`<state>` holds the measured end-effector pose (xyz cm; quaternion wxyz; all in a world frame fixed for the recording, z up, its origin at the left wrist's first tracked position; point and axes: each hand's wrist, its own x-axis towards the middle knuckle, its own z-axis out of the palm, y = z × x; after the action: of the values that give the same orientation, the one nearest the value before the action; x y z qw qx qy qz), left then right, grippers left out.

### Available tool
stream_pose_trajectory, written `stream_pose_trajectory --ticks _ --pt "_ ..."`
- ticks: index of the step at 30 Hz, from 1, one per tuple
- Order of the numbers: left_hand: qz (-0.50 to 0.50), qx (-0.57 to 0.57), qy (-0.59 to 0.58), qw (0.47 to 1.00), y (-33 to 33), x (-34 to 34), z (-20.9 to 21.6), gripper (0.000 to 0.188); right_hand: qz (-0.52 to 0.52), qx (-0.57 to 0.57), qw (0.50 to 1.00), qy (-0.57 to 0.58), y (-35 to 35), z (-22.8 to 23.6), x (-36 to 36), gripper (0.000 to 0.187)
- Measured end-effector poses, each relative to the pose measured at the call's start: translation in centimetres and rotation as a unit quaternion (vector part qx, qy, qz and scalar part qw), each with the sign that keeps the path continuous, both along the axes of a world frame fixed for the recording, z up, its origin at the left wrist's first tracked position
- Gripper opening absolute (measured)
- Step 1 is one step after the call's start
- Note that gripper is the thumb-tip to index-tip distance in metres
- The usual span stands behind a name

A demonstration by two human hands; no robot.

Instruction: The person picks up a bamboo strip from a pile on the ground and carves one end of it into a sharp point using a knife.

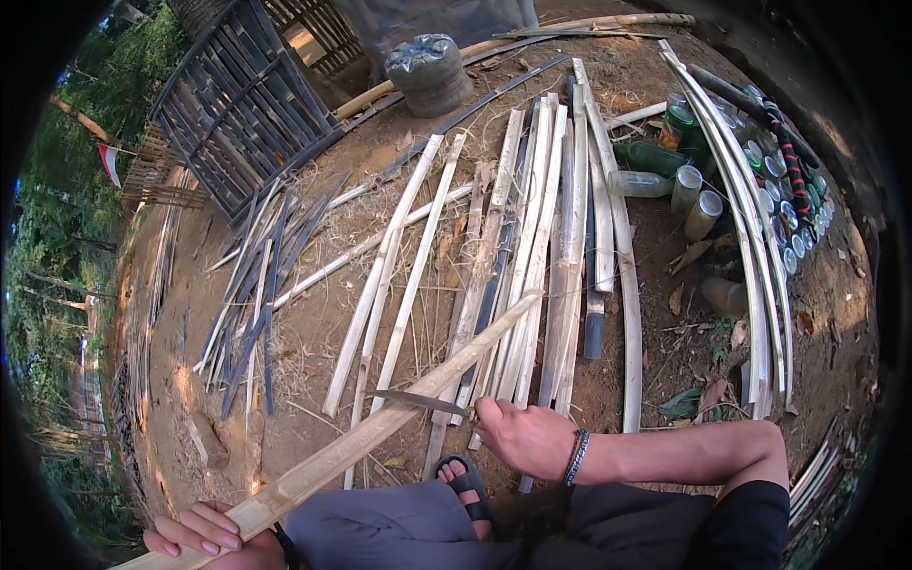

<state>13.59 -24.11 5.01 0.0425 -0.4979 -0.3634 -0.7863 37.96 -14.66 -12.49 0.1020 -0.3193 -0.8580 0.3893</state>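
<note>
A long pale bamboo strip [328, 464] slants from the lower left up toward the middle of the view, above my lap. Near its lower end my left hand [214, 538] is closed round it, fingers over the top face. My right hand [528, 437] grips a knife [418, 400] with a dark blade; the fist hides most of the handle. The blade lies across the bamboo strip, pointing left, and seems to touch its surface. Under the strip's far end lie several split bamboo slats [532, 285] on the ground.
Dark thin strips [256, 294] lie piled at left, by a slatted bamboo panel [242, 104]. Glass bottles and jars [703, 214] stand at right, beside long curved slats [746, 209]. A ribbed plastic container [427, 81] sits at the back. My sandalled foot [465, 484] rests below the knife.
</note>
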Motion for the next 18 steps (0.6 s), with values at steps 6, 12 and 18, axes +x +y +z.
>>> stream_pose_trajectory --ticks 6,12,18 --pt "-0.039 -0.006 0.007 0.999 0.1 0.1 0.1 0.047 -0.048 0.010 0.998 -0.040 2.0 -4.1 0.9 0.024" --pt "-0.041 0.001 0.025 0.999 -0.2 -0.2 0.0 0.048 -0.038 -0.011 0.999 -0.027 1.1 -2.9 0.7 0.023" --pt "0.010 -0.004 -0.011 1.000 0.0 -0.4 -0.2 0.047 -0.020 -0.024 0.999 -0.015 0.6 -1.5 0.3 0.020"
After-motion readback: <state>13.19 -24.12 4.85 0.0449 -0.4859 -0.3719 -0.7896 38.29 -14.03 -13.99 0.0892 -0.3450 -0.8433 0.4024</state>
